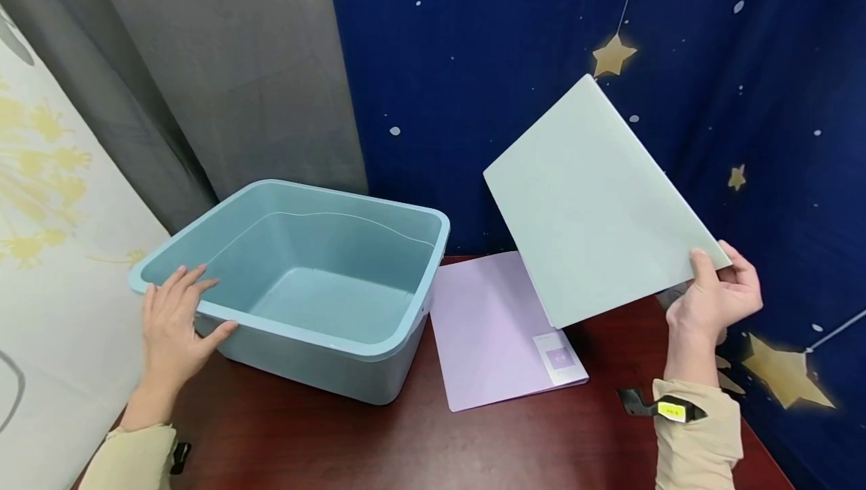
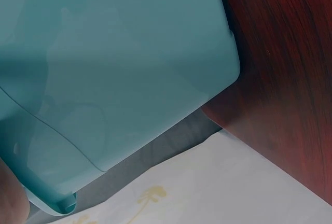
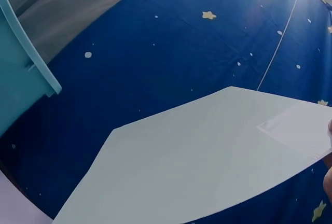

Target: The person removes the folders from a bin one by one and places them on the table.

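My right hand (image 1: 717, 294) pinches a corner of a pale green folder (image 1: 602, 204), thumb on the near face and fingers behind. The folder is raised and tilted in the air, its lower corner overlapping a lilac folder (image 1: 487, 332) that lies flat on the table. In the right wrist view the green folder (image 3: 197, 162) shows a clear label pocket near the fingers. My left hand (image 1: 172, 325) rests on the near left rim of a blue plastic tub (image 1: 304, 388), fingers spread over the edge and thumb outside. Nothing lies in the visible inside of the tub.
The dark red wooden table (image 1: 467, 449) carries the tub and the lilac folder. Behind hang a grey curtain (image 1: 237, 62) and a navy curtain (image 1: 460, 84) with stars. A white patterned cloth (image 1: 61, 249) borders the left side. Something pale sits partly hidden behind the right wrist.
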